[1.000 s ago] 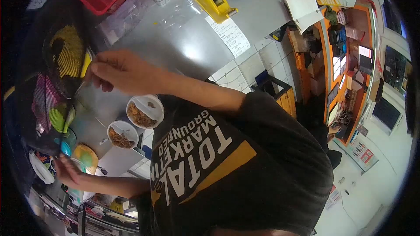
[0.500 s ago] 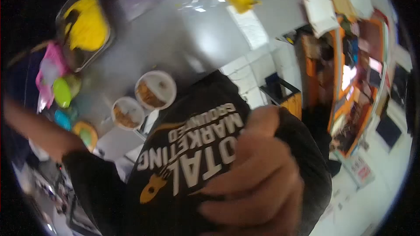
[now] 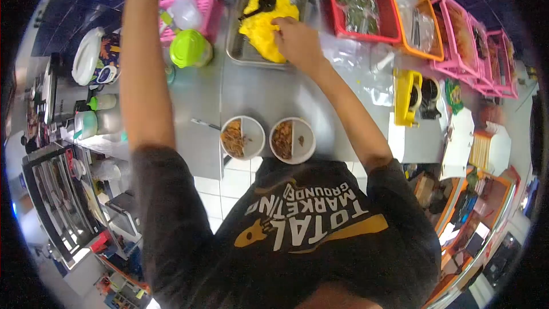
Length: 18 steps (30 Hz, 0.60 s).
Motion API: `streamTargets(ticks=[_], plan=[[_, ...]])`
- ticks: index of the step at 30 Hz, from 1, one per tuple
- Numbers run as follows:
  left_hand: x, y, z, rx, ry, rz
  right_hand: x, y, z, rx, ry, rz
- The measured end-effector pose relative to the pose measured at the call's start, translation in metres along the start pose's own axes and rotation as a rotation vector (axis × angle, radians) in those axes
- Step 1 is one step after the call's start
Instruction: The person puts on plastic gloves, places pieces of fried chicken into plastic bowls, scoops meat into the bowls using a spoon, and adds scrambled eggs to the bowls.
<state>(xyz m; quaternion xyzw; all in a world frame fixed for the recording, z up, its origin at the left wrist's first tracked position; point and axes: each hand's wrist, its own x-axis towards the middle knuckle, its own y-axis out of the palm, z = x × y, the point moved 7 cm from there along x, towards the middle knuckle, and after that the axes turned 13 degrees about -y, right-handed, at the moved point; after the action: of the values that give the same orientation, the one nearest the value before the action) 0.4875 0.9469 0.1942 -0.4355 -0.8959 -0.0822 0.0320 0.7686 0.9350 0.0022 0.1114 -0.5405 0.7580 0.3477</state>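
My right hand (image 3: 298,44) is over the right part of a metal tray (image 3: 233,46), its fingers bent and closed against a bright yellow, rice-like mass (image 3: 264,37). What lies between the fingertips is too small to make out. A black scoop (image 3: 265,4) rests on top of the yellow mass. My left forearm (image 3: 146,63) stretches up past the top edge, so the left hand is hidden. Near my body stand two round white bowls, the left bowl (image 3: 251,144) and the right bowl (image 3: 303,143). Each has a divider, with brown shredded food mostly on its left side.
A lime-lidded container (image 3: 190,48) and a pink basket (image 3: 207,8) stand left of the tray. On the right are a red basket (image 3: 394,31) with plastic-wrapped greens, an orange basket (image 3: 437,51), pink baskets (image 3: 452,28) and a yellow tape dispenser (image 3: 405,100). A pen-like item (image 3: 205,123) lies beside the left bowl.
The view has swung round and levelled onto the table. My right hand has gone from in front of my chest to the tray. The left arm now reaches up and forward, instead of out left.
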Motion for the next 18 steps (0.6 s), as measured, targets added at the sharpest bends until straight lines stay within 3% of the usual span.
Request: streamTargets(ticks=[2, 3, 4, 5, 6, 9, 11, 14, 16, 18], plan=[[-0.017, -0.020, 0.035, -0.036, -0.123, 0.163, 0.034, 0.050, 0.001, -0.111, -0.082, 0.073], [-0.090, 0.000, 0.001, 0.794, 0.236, -0.032, 0.049, 0.077, 0.005, -0.193, -0.196, 0.112], [-0.085, -0.029, 0.056, 0.329, 0.153, -0.004, 0.063, 0.095, 0.009, -0.280, -0.314, 0.146], [-0.133, -0.008, 0.071, -0.093, -0.230, -0.047, 0.069, 0.111, 0.008, -0.346, -0.387, 0.256], [-0.165, -0.007, 0.095, -0.220, -0.374, -0.008, 0.075, 0.115, 0.004, -0.348, -0.403, 0.258], [-0.245, -0.024, 0.158, -0.129, -0.544, -0.008, 0.085, 0.104, -0.017, -0.393, -0.335, 0.280], [-0.285, -0.028, 0.196, -0.292, -0.676, -0.042, 0.090, 0.080, -0.026, -0.427, -0.282, 0.296], [-0.314, -0.002, 0.231, -0.436, -0.789, -0.058, 0.084, 0.080, -0.057, -0.491, -0.177, 0.405], [-0.317, 0.016, 0.249, -0.454, -0.787, -0.039, 0.077, 0.100, -0.095, -0.474, 0.050, 0.623], [-0.315, 0.027, 0.254, -0.476, -0.782, -0.033, 0.073, 0.072, -0.072, -0.519, 0.031, 0.576]])
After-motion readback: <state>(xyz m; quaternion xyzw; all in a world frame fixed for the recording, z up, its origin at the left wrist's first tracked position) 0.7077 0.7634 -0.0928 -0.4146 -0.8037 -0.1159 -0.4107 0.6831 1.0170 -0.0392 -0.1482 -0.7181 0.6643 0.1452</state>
